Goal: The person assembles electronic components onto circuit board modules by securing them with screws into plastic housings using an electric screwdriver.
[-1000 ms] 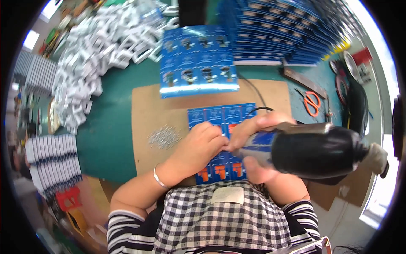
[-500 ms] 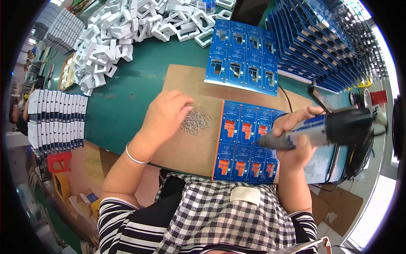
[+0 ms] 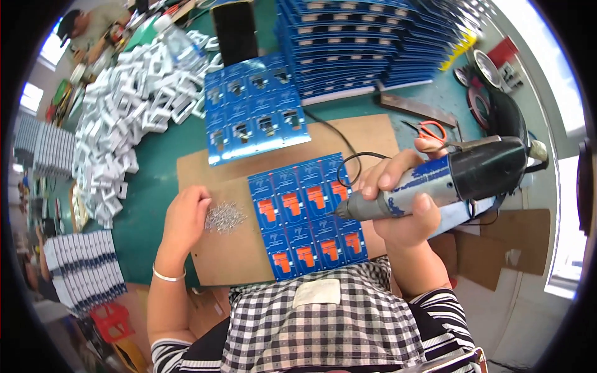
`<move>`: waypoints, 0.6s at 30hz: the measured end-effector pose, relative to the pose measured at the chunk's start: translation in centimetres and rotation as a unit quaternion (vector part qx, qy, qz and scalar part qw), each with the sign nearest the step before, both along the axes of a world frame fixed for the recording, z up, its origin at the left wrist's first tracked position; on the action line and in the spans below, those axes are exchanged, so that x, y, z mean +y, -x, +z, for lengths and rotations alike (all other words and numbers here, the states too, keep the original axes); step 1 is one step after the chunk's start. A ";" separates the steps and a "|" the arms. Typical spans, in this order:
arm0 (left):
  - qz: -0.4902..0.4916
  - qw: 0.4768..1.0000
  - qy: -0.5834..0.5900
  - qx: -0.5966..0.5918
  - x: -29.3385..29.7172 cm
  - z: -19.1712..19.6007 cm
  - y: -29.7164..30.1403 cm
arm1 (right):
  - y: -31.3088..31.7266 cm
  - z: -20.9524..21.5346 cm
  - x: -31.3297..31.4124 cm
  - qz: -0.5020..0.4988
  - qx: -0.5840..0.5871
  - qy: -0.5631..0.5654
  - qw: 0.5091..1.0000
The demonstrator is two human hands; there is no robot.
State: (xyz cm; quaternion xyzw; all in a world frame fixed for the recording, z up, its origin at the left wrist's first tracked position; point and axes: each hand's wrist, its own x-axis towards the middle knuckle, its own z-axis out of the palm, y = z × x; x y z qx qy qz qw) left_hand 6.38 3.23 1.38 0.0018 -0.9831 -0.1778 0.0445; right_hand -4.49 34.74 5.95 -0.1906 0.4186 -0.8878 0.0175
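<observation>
A blue panel of switch cards (image 3: 309, 216), orange parts showing in most pockets, lies on a sheet of brown cardboard (image 3: 236, 248) straight in front of the person. Its long side runs roughly from eleven o'clock to five o'clock.

The right hand (image 3: 403, 198) is wrapped tight around an electric screwdriver (image 3: 448, 179). The tool lies almost level, its heavy dark body out at three o'clock and its bit pointing toward nine o'clock. The tip sits at the panel's right edge, over the upper right cards. This hand is the nearer one to the panel.

At nine o'clock from the panel, just beside it, is a small heap of silver screws (image 3: 225, 217) on the cardboard. The left hand (image 3: 185, 219) rests there, fingers curled down, fingertips at the heap's left edge. Whether it has pinched a screw cannot be told.

Farther out, at twelve o'clock, a second blue panel (image 3: 256, 118) lies across the cardboard's far edge, its pockets showing dark and silvery parts rather than orange. Beyond it, toward one o'clock, rise tall stacks of more blue panels (image 3: 367, 46). At ten o'clock a loose pile of white plastic parts (image 3: 127, 105) spreads over the green tabletop (image 3: 158, 158). Orange-handled scissors (image 3: 429, 131) lie at two o'clock. Rows of white pieces (image 3: 84, 268) stand packed together at eight o'clock.
</observation>
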 end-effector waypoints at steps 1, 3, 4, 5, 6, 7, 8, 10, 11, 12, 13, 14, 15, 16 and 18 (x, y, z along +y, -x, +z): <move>0.059 0.996 -0.071 -0.017 0.6 0.7 0.0 | -0.1 0.1 0.6 0.004 0.021 0.002 1.000; 0.115 0.983 -0.138 -0.036 2.3 1.2 0.0 | -0.2 0.0 1.5 0.000 0.025 0.007 1.000; 0.063 0.981 -0.184 -0.009 3.9 1.3 -0.1 | -0.1 -0.1 1.8 -0.025 0.041 -0.013 0.999; 0.012 0.973 -0.229 0.017 5.5 1.4 0.1 | 0.0 -0.2 2.0 -0.048 0.057 -0.034 0.997; -0.049 0.971 -0.232 0.035 7.4 1.4 0.8 | 0.0 -0.1 2.2 -0.052 0.056 -0.032 0.997; -0.106 0.965 -0.234 0.053 9.0 1.2 1.4 | 0.0 -0.2 2.1 -0.051 0.048 -0.026 0.997; -0.106 0.965 -0.232 0.051 10.2 1.1 1.9 | -0.1 -0.3 2.0 -0.050 0.040 -0.020 0.998; -0.157 0.966 -0.198 0.047 11.9 1.2 2.7 | -0.4 -0.2 2.0 -0.053 0.051 -0.019 0.997; -0.157 0.967 -0.197 0.044 12.2 1.0 2.7 | -0.5 -0.2 2.0 -0.055 0.065 -0.020 0.996; -0.159 0.968 -0.188 0.049 12.4 0.7 2.8 | -0.6 -0.1 2.4 -0.055 0.079 -0.043 0.994; -0.161 0.969 -0.180 0.054 12.5 0.5 2.8 | -0.6 -0.1 2.5 -0.055 0.077 -0.041 0.995; -0.160 0.969 -0.179 0.051 12.4 0.3 2.7 | -0.7 0.0 2.6 -0.056 0.078 -0.048 0.994; -0.158 0.971 -0.173 0.057 12.4 0.1 2.7 | -0.7 -0.1 2.6 -0.056 0.079 -0.055 0.994; -0.156 0.972 -0.167 0.063 12.4 0.0 2.7 | -0.6 -0.2 2.5 -0.056 0.078 -0.054 0.994; -0.151 0.972 -0.161 0.081 12.8 -0.4 3.0 | -0.5 -0.6 2.3 -0.032 0.060 -0.026 0.997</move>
